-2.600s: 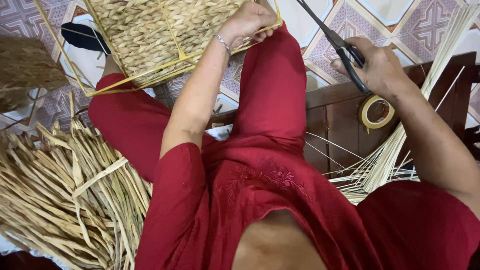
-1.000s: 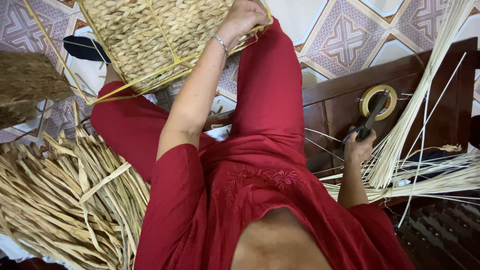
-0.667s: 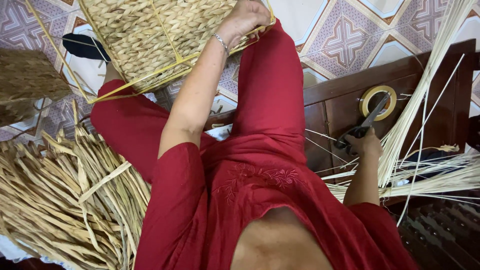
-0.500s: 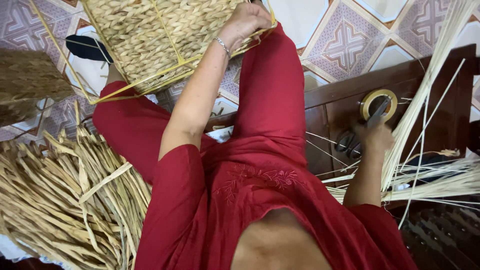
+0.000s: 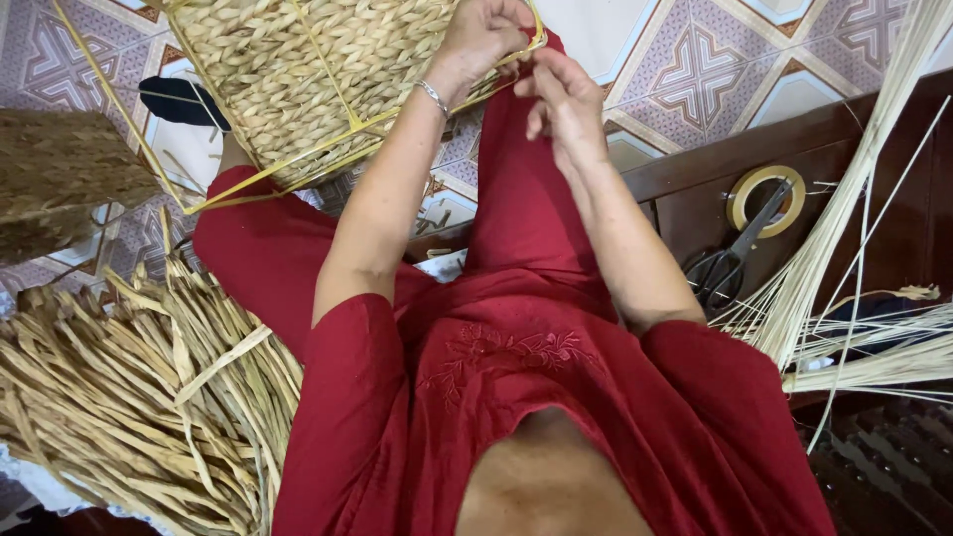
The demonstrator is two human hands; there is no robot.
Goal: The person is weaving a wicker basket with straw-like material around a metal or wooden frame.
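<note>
There, woven basket [image 5: 318, 69] rim under left hand [image 5: 481, 35], right hand [image 5: 561, 94] beside.

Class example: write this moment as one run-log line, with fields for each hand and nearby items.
left hand: grips woven basket rim | right hand: at the rim, empty | scissors: lying on tape roll

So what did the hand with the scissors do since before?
The right hand let go of the black scissors, which now lie on the dark wooden bench across the yellow tape roll. It moved up to the woven straw basket with the yellow wire frame, beside the left hand. The left hand stayed on the basket's rim.
</note>
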